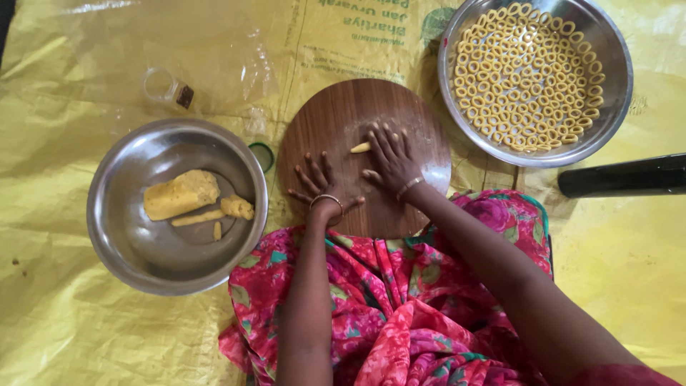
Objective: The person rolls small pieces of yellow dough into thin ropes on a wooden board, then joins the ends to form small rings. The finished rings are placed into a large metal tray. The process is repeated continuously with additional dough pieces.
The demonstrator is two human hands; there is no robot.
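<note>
- The right hand (391,159) lies flat on the round wooden board (336,114), fingers spread and pointing away from the body, pressing down on a short yellow dough strip (361,147) whose near-left end pokes out from under the fingertips.
- The left hand (321,182) rests just beside it, palm down on the same board, fingers splayed and holding nothing; a thin bangle sits at each wrist.
- Both hands sit on the half of the board nearest the body; the far half beyond the fingertips is bare wood, so there is open room ahead of the dough strip before the far edge.
- The board's near edge touches the pink floral cloth (400,307) over the lap, leaving no gap behind the wrists.
- Out to the left of the left hand, close to the board's rim, stands a steel bowl (114,236) holding a dough lump (180,194) and a few smaller scraps.
- Beyond and to the right of the right hand, a second steel bowl (614,93) is filled with small dough rings (529,75); its rim comes near the board's far right edge.
- A black cylinder (622,176) lies well off to the right of the right forearm.
- Everything sits on a yellow plastic sheet (86,336) spread over the floor, with wide free sheet to either side.
</note>
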